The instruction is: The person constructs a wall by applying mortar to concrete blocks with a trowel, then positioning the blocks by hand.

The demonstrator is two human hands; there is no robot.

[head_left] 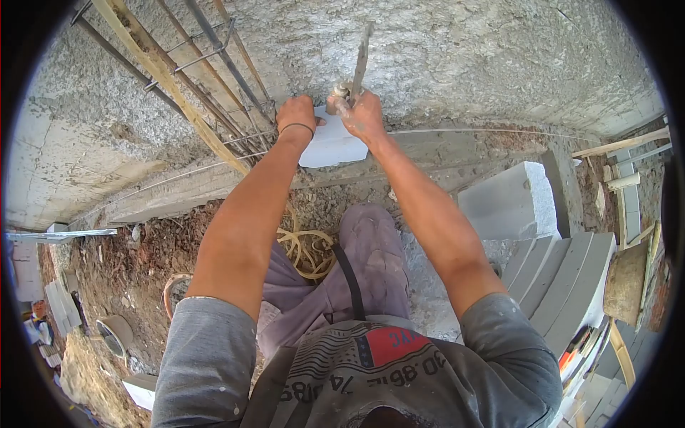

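A white aerated concrete block lies on the grey mortar ledge against the rough wall. My left hand grips the block's left side, thumb on its face and the other fingers curled out of sight. My right hand is closed around a mortar-smeared trowel at the block's right end. The trowel's blade points up and is seen nearly edge-on. A taut string line runs along the ledge on both sides of the block.
Steel rebar and a wooden batten lean at the left. To my right stand a large white block and stacked grey slabs. A yellowish hose lies coiled by my knees. A bucket sits on the dirt at left.
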